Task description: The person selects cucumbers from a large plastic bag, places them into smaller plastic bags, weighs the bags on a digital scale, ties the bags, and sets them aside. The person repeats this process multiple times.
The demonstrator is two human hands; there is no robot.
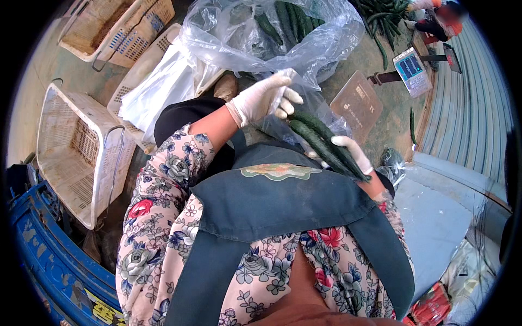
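Two long green cucumbers lie side by side in my gloved right hand, slanting across the front of my apron. My gloved left hand is just beyond their upper ends, thumb and forefinger pinched on thin clear film. That film appears to belong to a small clear plastic bag, which hangs below my left hand and behind the cucumbers. Farther out, a large clear plastic bag stands wide at its mouth, with several cucumbers inside. Part of my right palm is hidden by the cucumbers.
White plastic crates stand at left, near a stack of white plastic bags. On the right are a platform scale with its display and a loose cucumber. A person is beside a cucumber pile.
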